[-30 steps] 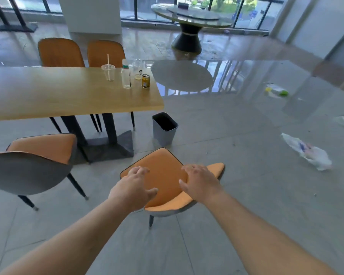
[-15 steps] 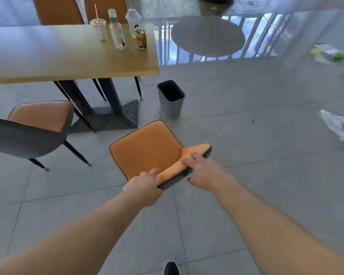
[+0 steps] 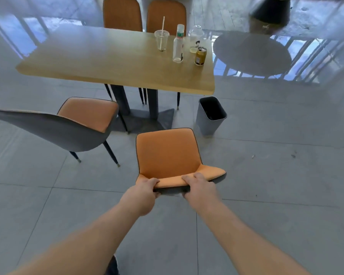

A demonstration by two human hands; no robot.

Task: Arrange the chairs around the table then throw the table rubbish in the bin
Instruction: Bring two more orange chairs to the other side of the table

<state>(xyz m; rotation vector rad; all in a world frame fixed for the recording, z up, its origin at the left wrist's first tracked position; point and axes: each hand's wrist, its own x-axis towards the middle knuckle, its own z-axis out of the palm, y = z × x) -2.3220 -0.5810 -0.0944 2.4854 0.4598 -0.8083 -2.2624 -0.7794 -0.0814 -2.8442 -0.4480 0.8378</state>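
Orange padded chair with grey shell back (image 3: 167,155) on floor tiles, near wooden table (image 3: 115,62), beside grey bin (image 3: 211,118). Left hand (image 3: 145,190), right hand (image 3: 197,186) clamped on backrest top edge. Rigid shell, likely moderate weight; padding may slip. Top-edge hold suits sliding.

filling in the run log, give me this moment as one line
step: chair to table | left hand: grip on chair back | right hand: grip on chair back | rubbish: on table | bin: by table
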